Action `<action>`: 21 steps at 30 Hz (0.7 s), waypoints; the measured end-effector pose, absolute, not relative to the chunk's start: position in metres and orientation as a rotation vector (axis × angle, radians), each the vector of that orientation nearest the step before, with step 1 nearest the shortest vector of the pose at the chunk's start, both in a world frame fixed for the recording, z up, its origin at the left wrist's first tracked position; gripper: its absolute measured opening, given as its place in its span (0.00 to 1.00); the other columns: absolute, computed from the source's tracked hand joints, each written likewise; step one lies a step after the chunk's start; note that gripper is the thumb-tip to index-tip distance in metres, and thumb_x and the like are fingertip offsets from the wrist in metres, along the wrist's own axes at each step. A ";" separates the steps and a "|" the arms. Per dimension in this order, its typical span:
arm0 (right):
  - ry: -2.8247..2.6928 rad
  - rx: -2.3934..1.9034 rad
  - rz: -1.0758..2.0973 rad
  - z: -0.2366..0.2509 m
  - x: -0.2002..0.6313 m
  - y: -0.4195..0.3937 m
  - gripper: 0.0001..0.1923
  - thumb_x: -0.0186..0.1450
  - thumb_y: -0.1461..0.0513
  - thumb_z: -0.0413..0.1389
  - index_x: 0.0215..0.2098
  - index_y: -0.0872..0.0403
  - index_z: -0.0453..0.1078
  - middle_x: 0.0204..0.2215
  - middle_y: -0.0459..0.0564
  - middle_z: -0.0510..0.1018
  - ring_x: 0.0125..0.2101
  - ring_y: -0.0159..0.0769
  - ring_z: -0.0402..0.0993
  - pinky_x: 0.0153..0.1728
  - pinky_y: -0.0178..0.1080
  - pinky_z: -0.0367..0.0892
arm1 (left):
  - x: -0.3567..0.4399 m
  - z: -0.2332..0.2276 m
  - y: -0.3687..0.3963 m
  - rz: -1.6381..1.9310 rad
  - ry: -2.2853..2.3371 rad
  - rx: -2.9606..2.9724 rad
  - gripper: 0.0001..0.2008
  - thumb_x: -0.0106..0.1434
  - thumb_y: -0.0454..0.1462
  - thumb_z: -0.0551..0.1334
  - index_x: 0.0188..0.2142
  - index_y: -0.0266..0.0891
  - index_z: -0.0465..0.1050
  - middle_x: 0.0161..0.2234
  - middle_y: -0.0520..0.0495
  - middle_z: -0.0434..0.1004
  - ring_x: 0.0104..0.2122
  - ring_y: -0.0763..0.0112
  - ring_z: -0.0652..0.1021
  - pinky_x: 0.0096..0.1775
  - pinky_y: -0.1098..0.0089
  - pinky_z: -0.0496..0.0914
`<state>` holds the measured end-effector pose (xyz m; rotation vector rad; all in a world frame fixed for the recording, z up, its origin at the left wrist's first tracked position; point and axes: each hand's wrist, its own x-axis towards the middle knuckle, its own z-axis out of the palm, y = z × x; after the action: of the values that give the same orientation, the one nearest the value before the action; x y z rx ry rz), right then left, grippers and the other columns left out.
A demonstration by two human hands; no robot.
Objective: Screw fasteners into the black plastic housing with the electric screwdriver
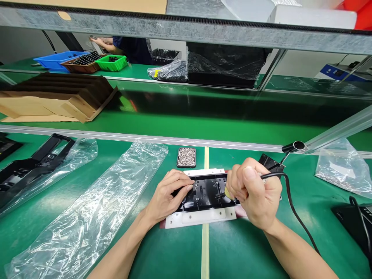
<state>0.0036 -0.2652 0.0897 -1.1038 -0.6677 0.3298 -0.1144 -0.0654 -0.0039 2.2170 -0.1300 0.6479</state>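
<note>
A black plastic housing (205, 193), with small posts and ribs inside, lies in a white fixture (203, 217) in front of me. My left hand (170, 193) grips the housing's left end, thumb and fingertips close together over its inner face. Above the right part, my right hand (252, 192) is wrapped around a corded soldering iron; its yellow collar (229, 193) shows below the fist and its black cord leaves at the top. The iron's tip is hard to make out against the housing. Just behind the fixture sits a small black tray (186, 157) of tiny metal parts.
An iron stand with a metal tube (294, 146) is at right, near a bag of small parts (343, 170). A clear plastic sleeve (95, 209) and a black frame (35, 166) lie left. Cardboard dividers (55, 97) stand behind; a shelf (186, 33) crosses above. Another person (130, 48) works beyond.
</note>
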 end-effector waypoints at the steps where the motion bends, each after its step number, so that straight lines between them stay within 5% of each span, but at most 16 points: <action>1: -0.670 -1.103 0.328 0.090 0.003 -0.265 0.19 0.76 0.58 0.54 0.27 0.52 0.60 0.16 0.39 0.58 0.17 0.25 0.53 0.17 0.32 0.54 | -0.114 -0.004 -0.065 0.648 -0.131 2.218 0.09 0.75 0.33 0.63 0.49 0.43 0.81 0.44 0.44 0.82 0.46 0.59 0.78 0.49 0.56 0.72; 21: -0.692 -1.093 0.317 0.089 0.004 -0.266 0.19 0.77 0.60 0.53 0.27 0.53 0.60 0.17 0.39 0.58 0.18 0.24 0.54 0.18 0.31 0.55 | -0.115 -0.004 -0.065 0.649 -0.133 2.206 0.09 0.74 0.31 0.64 0.49 0.43 0.81 0.44 0.45 0.82 0.46 0.61 0.77 0.48 0.58 0.71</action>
<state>0.0044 -0.2656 0.0886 -1.0930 -0.6921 0.3173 -0.1152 -0.0651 -0.0043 2.2064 -0.1333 0.6494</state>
